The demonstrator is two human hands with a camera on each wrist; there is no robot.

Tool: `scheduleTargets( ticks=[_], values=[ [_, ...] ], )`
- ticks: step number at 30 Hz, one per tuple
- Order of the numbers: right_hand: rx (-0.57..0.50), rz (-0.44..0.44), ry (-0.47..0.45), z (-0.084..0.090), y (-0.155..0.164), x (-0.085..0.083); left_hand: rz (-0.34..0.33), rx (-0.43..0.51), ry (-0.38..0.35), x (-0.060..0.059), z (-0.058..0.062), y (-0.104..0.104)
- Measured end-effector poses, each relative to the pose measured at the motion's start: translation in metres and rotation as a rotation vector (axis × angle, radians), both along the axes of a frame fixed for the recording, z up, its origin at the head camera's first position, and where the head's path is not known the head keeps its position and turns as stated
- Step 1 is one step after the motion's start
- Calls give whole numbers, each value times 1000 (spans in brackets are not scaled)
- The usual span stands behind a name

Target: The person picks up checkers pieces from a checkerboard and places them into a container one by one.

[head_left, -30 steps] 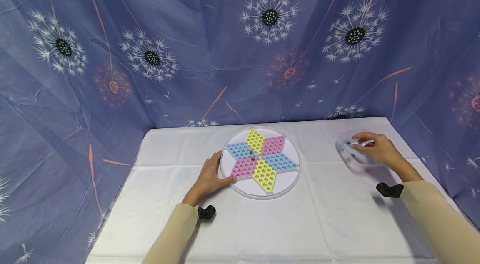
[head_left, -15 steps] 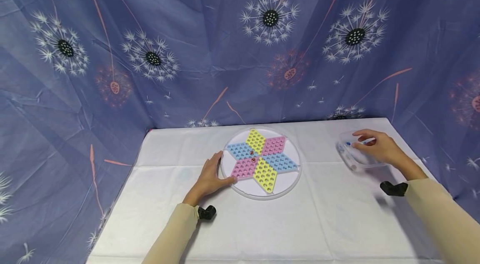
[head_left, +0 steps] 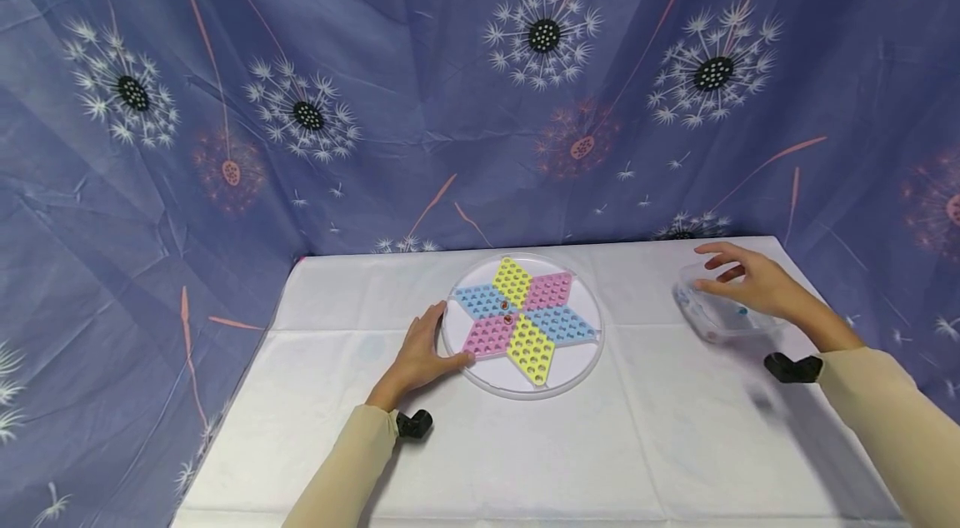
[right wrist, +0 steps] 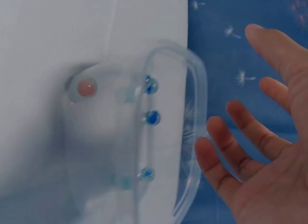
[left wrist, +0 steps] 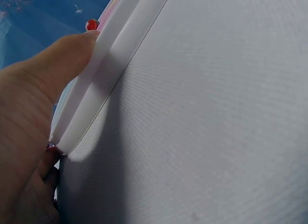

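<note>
The left hand [head_left: 417,357] rests with straight fingers against the 9 o'clock rim of the round game board [head_left: 480,371], thumb on its edge. The right hand [head_left: 748,285] hovers released, fingers spread, over the clear marble tub [head_left: 712,320] (blue and pink marbles inside) near the worktop's [head_left: 645,436] 3 o'clock edge. Bare cloth lies between board and tub.

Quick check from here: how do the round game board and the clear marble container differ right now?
The round game board is wide, flat and shows a six-pointed star in yellow, pink and blue; the clear marble container is smaller, deeper and see-through. The left hand rests against the board's rim; the right hand hovers open over the container, holding nothing. Both sit on the white tablecloth.
</note>
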State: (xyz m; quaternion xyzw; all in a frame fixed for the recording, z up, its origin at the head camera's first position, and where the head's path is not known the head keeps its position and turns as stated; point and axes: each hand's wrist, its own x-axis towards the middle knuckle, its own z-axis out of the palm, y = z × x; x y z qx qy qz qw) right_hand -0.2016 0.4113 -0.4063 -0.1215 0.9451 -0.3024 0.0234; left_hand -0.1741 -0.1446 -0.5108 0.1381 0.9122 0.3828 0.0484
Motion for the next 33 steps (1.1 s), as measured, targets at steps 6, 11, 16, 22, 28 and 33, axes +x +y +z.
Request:
scheduleTargets(
  ticks=[6, 11, 16, 22, 28, 33],
  values=[
    [22, 39, 38, 12, -13, 0, 0, 6, 0, 1, 1, 1],
    [26, 61, 50, 17, -24, -2, 3, -2, -4, 1, -1, 0],
    [13, 73, 36, 20, -35, -5, 1, -11, -8, 0, -1, -1],
    [-6, 84, 46, 24, -50, -6, -3, 0, -4, 0, 0, 0],
    [-29, 96, 52, 24, -64, -9, 4, 0, -26, 1, 1, 0],
    [-49, 105, 66, 20, -74, -12, 16, 2, -34, 1, 0, 1]
  ],
)
